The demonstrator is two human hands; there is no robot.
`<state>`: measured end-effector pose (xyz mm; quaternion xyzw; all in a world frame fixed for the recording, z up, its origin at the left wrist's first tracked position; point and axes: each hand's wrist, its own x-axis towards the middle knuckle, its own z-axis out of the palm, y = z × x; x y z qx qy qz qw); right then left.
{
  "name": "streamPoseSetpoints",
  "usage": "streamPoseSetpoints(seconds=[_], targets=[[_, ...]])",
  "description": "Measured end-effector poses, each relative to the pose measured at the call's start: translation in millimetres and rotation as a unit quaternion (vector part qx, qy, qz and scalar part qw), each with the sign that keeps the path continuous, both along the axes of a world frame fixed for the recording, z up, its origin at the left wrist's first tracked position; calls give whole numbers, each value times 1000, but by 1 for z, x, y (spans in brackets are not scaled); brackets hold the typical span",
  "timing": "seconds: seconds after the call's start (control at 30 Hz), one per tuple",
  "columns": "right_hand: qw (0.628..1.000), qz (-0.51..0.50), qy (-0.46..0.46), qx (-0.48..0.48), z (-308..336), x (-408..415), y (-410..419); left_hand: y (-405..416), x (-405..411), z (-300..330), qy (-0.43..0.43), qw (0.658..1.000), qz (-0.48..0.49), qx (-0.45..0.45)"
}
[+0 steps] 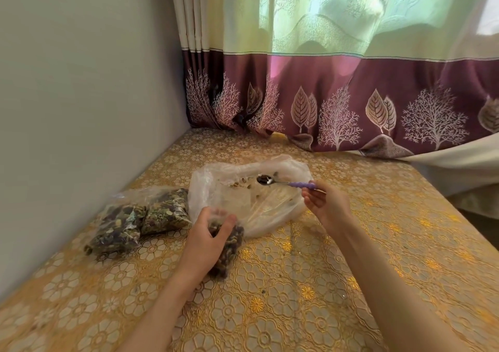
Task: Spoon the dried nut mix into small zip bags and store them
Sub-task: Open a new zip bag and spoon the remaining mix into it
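Two filled zip bags (140, 218) lie at my left on the bench (297, 284); I'm on bag no. 3. My left hand (206, 239), fingers curled, grips the small zip bag (229, 246), part full. My right hand (325, 203) pinches the spoon (280, 183), bowl in the nearly empty big bag (243, 192). Next, I reckon: scrape up leftovers w/ the spoon, tip into the small bag.

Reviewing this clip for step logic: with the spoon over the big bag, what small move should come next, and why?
Probably scrape up the last bits. The spoon, pinched by the right hand, sits in the nearly empty large bag, where only scattered pieces remain; the left hand grips the small zip bag beside it.
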<state>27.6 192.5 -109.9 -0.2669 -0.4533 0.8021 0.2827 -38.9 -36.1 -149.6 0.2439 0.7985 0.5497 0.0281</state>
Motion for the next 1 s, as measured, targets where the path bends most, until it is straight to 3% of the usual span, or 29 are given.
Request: streamPoseSetpoints(seconds=[0.3,0.6,0.8,1.0], targets=[[986,111,55,115,45,26,-22,-2,2,4,-37,999,-2,34],[932,204,77,290,58,44,-43,-3,4,5,-67,995,-3,77],[943,192,103,250,52,41,-36,-3,4,5,-56,996,-5,70],[984,45,63,160,31,28,-16,-4,6,6,-29,998,-6,48]])
